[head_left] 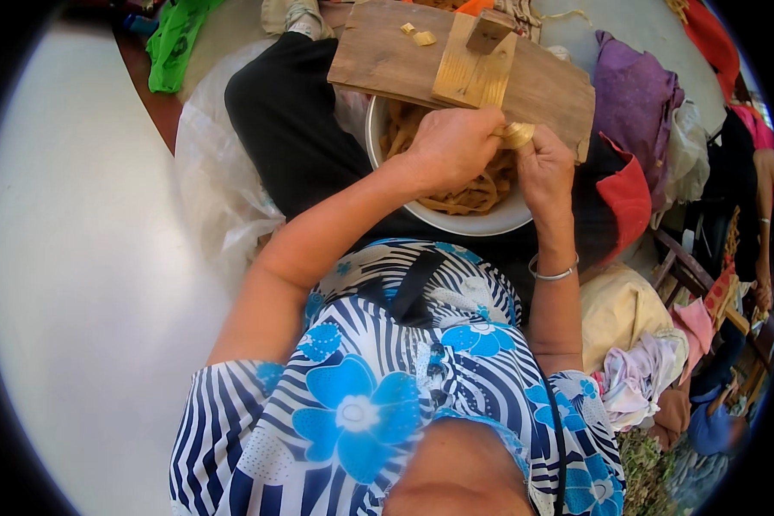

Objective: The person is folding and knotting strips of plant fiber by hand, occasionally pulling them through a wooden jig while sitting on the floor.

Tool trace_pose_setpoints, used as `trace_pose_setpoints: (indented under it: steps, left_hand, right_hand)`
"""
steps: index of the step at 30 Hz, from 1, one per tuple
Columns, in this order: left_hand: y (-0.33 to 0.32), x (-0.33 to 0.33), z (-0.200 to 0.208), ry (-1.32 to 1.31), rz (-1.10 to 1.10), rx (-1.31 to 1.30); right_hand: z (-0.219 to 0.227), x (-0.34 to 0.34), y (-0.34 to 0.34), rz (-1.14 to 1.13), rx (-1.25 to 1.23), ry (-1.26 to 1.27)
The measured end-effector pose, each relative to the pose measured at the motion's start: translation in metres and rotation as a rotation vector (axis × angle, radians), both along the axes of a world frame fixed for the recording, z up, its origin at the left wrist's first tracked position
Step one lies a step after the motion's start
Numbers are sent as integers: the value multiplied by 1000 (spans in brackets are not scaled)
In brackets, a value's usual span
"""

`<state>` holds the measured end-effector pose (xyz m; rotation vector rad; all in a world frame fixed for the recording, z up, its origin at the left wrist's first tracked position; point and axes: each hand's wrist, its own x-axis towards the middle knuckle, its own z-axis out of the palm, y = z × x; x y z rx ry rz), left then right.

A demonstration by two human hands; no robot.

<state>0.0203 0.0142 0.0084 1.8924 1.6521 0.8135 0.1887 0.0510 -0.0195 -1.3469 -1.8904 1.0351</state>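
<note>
Both hands meet above the near edge of a wooden board (378,60). My left hand (457,148) is closed on one end of a short, pale yellow folded strip (518,135). My right hand (548,170) pinches the strip's other end, thumb and fingers together. Beneath them is a round white metal basin (477,226), with a tangle of brown flat strips (469,199) inside. The board lies across the basin's far side. It carries a lighter wooden plate (473,73) with an upright block (490,32). Two small folded yellow pieces (421,36) rest on its left part.
Clear plastic sheeting (219,142) lies to the left, beside a broad pale surface (86,258). A green plastic bag (176,47) is at the far left. Purple cloth (632,99) and a beige bundle (628,305) sit on the right. Another person's arm (764,224) shows at the right rim.
</note>
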Motion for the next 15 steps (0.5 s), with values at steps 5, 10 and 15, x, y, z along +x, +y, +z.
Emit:
trace_pose_setpoints:
  steps: [5, 10, 15]
  left_hand:
    - [-11, 7, -19, -322, 28, -27]
    - [-9, 8, -14, -994, 8, -573]
    - [-12, 0, -13, -915, -33, -643]
  right_hand:
    - [0, -7, -6, 64, -301, 248]
    - [2, -23, -10, -77, -129, 359]
    - [14, -20, 2, 46, 411, 110]
